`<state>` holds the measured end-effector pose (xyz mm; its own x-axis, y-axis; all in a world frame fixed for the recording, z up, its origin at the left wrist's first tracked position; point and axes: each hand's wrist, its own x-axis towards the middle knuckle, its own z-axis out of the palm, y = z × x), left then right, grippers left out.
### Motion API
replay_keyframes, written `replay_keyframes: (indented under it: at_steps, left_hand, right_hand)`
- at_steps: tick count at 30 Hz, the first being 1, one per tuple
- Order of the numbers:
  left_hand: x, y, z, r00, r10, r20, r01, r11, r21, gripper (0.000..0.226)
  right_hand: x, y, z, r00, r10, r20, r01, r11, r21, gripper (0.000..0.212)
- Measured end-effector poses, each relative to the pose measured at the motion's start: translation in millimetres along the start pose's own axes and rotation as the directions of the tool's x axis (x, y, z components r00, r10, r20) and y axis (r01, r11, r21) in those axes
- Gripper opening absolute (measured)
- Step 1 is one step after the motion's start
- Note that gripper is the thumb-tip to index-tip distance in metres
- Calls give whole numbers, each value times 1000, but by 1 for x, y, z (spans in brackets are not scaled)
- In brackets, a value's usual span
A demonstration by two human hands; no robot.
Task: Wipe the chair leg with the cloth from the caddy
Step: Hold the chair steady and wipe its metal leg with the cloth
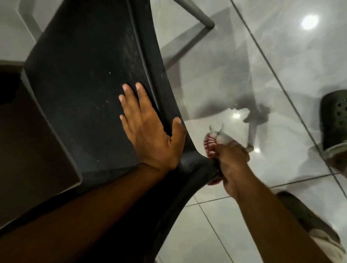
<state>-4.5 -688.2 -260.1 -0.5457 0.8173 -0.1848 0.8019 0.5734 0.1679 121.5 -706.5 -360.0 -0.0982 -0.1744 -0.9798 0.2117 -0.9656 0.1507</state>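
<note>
The black chair (93, 79) fills the left of the frame, and I press my left hand (147, 129) flat and spread on its seat so it does not slide. At centre right my right hand (231, 160) is closed around the red-and-white cloth (210, 144), rubbing just under the seat corner where the leg begins; the leg itself I cannot see clearly.

There was one view only, from the wearer's head, tipped steeply down and forward. It sat close above the dark chair seat (85, 80), with both forearms reaching in from the bottom edge and glossy floor tiles (287, 60) filling the right side.
</note>
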Motion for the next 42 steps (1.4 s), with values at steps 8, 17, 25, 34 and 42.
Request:
replay_keyframes:
  at_steps: [8,17,25,34,42]
  left_hand:
    - [0,2,-1,998,25,-52,-26,999,-19,90]
    - [-1,1,1,994,83,-71,-87,995,-53,89]
    - [3,-4,6,990,119,-77,-121,992,-27,88]
    - [-2,-1,2,996,61,-66,-64,997,-49,91]
    - [0,-2,2,993,90,-77,-94,994,-47,92]
  right_hand:
    - [18,-4,-10,999,-34,16,34,999,-24,42]
    - [168,10,-61,984,-175,34,173,984,48,24]
    - [183,7,-57,991,-135,17,135,991,8,21]
    - [20,8,-4,985,57,164,-67,996,55,33]
    - [46,22,-25,987,-145,74,120,956,269,35]
